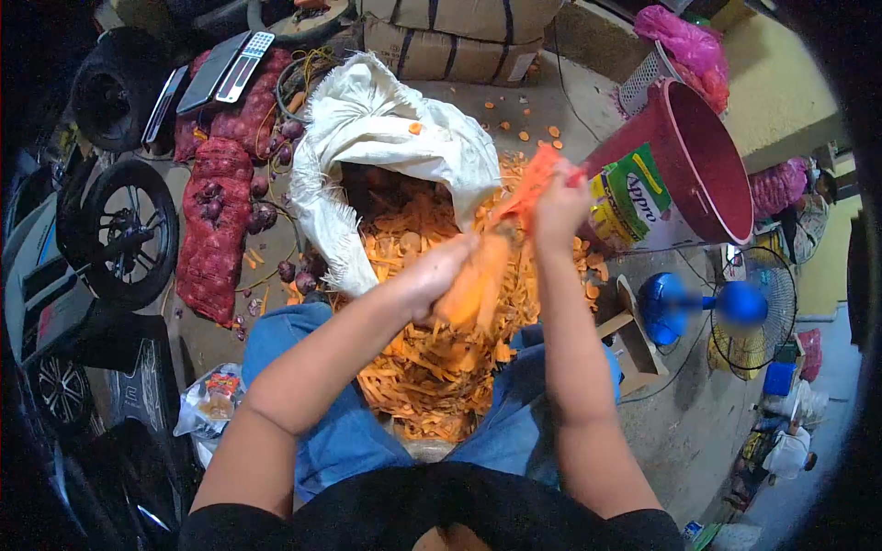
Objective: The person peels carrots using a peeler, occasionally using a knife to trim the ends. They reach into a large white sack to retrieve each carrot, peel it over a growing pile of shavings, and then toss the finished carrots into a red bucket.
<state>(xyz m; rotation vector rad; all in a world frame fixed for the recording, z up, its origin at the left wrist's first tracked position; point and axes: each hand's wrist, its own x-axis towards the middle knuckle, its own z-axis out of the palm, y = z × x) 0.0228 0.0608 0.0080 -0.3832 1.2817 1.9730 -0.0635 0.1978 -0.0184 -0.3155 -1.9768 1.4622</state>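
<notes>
My left hand point(432, 277) is wrapped round a thick orange carrot point(475, 280) held over a heap of peelings. My right hand point(562, 209) grips a red-handled peeler point(574, 176) near the carrot's far end; motion smears its blade. A strip of orange-red peel point(530, 190) shows beside the right hand. Orange peelings point(413, 390) lie heaped between my legs and reach into the mouth of a white woven sack point(367, 119).
A dark red bucket point(680, 165) leans at the right, with a blue fan point(663, 308) below it. Red net bags of onions point(216, 239) and a motorcycle wheel point(130, 234) are at the left. Wrapped bales point(450, 55) stand behind the sack.
</notes>
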